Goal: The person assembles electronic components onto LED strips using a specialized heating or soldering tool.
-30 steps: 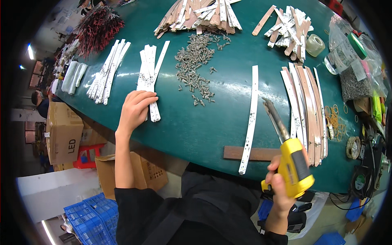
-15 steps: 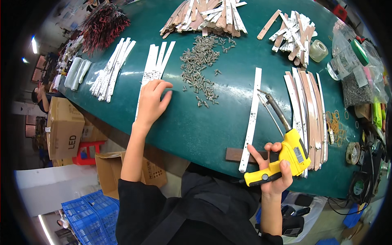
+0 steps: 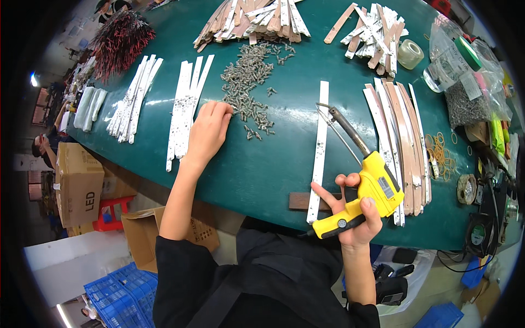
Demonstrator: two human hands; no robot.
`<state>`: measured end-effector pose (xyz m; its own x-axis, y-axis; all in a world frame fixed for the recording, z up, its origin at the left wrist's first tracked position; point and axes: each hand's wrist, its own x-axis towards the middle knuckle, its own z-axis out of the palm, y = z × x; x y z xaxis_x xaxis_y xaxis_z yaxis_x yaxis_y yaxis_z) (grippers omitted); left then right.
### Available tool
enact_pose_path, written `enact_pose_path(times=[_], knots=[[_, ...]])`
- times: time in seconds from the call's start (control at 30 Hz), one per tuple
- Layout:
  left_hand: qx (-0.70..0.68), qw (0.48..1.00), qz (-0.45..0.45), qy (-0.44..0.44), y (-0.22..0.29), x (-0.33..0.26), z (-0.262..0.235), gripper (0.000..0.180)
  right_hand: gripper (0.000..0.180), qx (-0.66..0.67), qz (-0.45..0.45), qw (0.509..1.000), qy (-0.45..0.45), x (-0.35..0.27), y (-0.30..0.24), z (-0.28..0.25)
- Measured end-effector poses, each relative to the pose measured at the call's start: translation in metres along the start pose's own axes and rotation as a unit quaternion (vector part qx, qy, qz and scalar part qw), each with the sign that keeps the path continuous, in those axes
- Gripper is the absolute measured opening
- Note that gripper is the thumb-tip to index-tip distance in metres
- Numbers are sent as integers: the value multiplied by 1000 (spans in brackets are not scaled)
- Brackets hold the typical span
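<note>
My right hand [image 3: 358, 229] is wrapped round a yellow soldering gun [image 3: 385, 188], its long metal tip pointing up and left. The index finger of that hand reaches to a narrow white strip [image 3: 320, 142] with small dark marks. Under the strip's near end lies a dark brown block [image 3: 298, 200]. My left hand [image 3: 209, 131] is at the left edge of a heap of small silvery metal parts [image 3: 247, 76], resembling screws. Its fingers are bent and together; anything between the fingertips is hidden. Beside it lies a bunch of white strips [image 3: 183, 104].
More white strips [image 3: 134, 98] lie left, near red-and-black wires [image 3: 121, 41]. White and brown strips are piled at the back [image 3: 249, 24] and far right [image 3: 377, 38]. Long strips [image 3: 402, 147], rubber bands [image 3: 440, 156], a tape roll [image 3: 410, 53] and a plastic bag [image 3: 465, 82] occupy the right.
My left hand has moved from the bunch of white strips to the metal parts, and its fingers have come together. My right hand keeps its hold. The whole view has shifted slightly.
</note>
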<state>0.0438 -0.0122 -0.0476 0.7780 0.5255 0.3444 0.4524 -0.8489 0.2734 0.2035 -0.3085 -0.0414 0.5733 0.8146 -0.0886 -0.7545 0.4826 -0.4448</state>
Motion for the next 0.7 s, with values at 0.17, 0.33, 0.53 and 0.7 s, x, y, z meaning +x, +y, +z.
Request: enact_pose_path(times=[0.17, 0.33, 0.53, 0.7], knots=[[9, 999, 32, 10, 1, 0, 0, 9, 46, 35, 8, 999, -4, -5, -6, 2], [-27, 1000, 13, -9, -2, 2, 2, 10, 46, 21, -38, 999, 2, -9, -18, 2], [-54, 997, 11, 52, 19, 6, 2, 9, 53, -41, -65, 997, -13, -19, -26, -7], [-148, 987, 67, 16, 78, 1, 4, 7, 53, -45, -68, 997, 4, -17, -23, -9]])
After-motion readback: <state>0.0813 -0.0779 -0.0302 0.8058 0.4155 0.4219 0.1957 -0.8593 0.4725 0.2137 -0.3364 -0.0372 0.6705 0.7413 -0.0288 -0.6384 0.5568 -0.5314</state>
